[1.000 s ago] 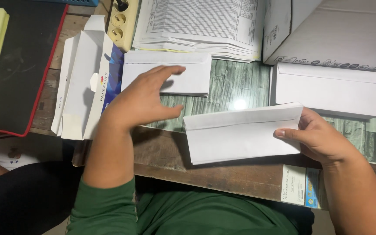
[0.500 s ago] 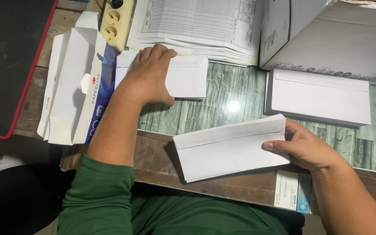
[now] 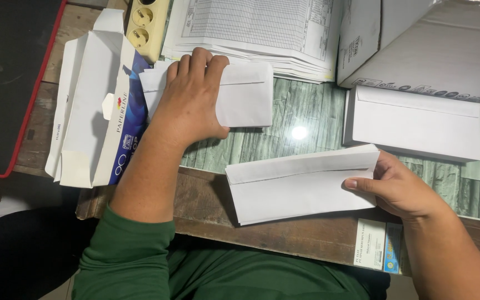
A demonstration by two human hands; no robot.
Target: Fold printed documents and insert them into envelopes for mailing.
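Matt white paper envelope point(image 3: 301, 186), glossy green stone-patterned tabletop point(image 3: 306, 119), rough worn wooden edge point(image 3: 206, 205), cardboard box point(image 3: 418, 44).

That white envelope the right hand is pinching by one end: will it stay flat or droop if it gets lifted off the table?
The envelope is thin paper, so probably very light. The right hand pinches only its right end, yet it looks flat; lifted, the far end would likely sag only slightly. Its smooth surface may slip from a loose pinch, and its unsealed flap could catch.

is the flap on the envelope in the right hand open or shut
Shut. The envelope, held by the right hand, has its flap folded flat against the body, its edge lying as a straight line across it.
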